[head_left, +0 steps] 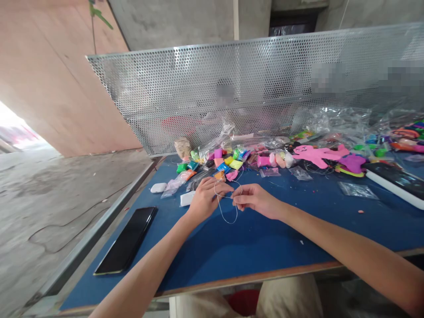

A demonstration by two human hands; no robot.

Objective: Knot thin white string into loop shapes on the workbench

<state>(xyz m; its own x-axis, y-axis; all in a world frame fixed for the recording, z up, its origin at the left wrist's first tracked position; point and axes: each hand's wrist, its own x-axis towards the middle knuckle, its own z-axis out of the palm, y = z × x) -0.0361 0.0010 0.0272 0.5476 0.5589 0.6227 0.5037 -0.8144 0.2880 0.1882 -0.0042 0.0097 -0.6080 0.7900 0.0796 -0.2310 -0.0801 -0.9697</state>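
Note:
A thin pale string or wire [228, 222] hangs in loops between my two hands, above the blue table. My left hand [209, 194] is closed round part of it, fingers pointing right. My right hand [253, 198] pinches the string just to the right, its fingertips close to those of my left hand. Just beyond my hands lie small coloured packets, among them an orange one [219, 176] and a blue one [223, 168]. A white box-like object [187, 198] lies beside my left hand, partly hidden by it.
On the blue table [265, 247], a black phone [127, 240] lies at the left and a white case [158, 187] behind it. A pink figure [319, 155] and a black-and-white device [397, 183] are at the right. A perforated metal panel [205, 92] stands along the back.

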